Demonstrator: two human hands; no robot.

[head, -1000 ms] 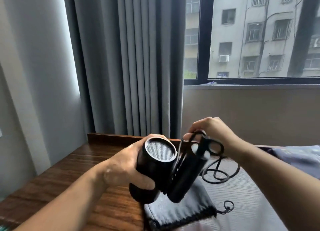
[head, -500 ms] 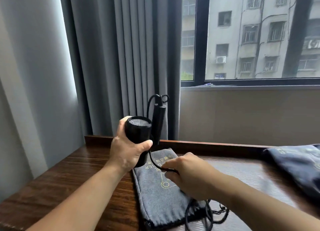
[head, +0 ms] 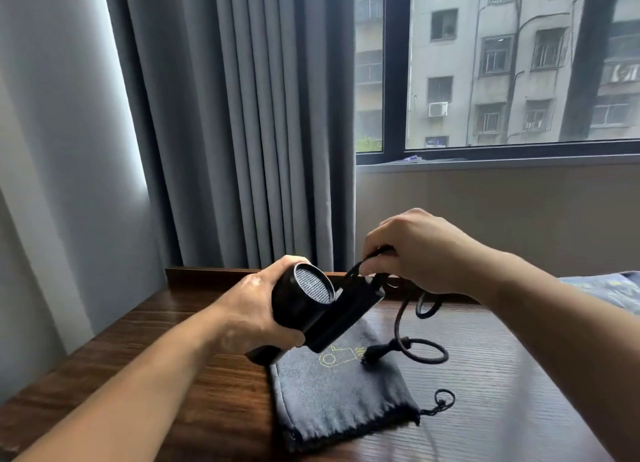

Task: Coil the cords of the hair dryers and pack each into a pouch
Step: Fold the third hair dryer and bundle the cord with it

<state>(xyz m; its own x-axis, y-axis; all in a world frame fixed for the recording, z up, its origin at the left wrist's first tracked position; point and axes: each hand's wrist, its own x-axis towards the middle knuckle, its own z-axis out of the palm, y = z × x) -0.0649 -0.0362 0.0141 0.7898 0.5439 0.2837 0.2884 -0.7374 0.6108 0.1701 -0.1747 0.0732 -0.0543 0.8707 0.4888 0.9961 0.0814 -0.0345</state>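
My left hand (head: 254, 309) grips the barrel of a black hair dryer (head: 304, 299), held above the table with its mesh end facing me and its folded handle pointing right. My right hand (head: 415, 254) pinches the black cord (head: 403, 318) at the end of the handle. The rest of the cord hangs down in loose loops, and its plug (head: 375, 352) rests on a dark grey drawstring pouch (head: 339, 389) that lies flat on the wooden table (head: 173, 340) beneath the dryer.
A second blue-grey pouch (head: 609, 288) lies at the table's right edge. The pouch's drawstring loop (head: 443, 401) trails to its right. Grey curtains (head: 242, 115) and a wall under the window stand just behind the table's raised back edge.
My right hand has risen from the pouch to the handle end, bringing cord with it. My left hand has tilted the dryer so the handle points right instead of upward.
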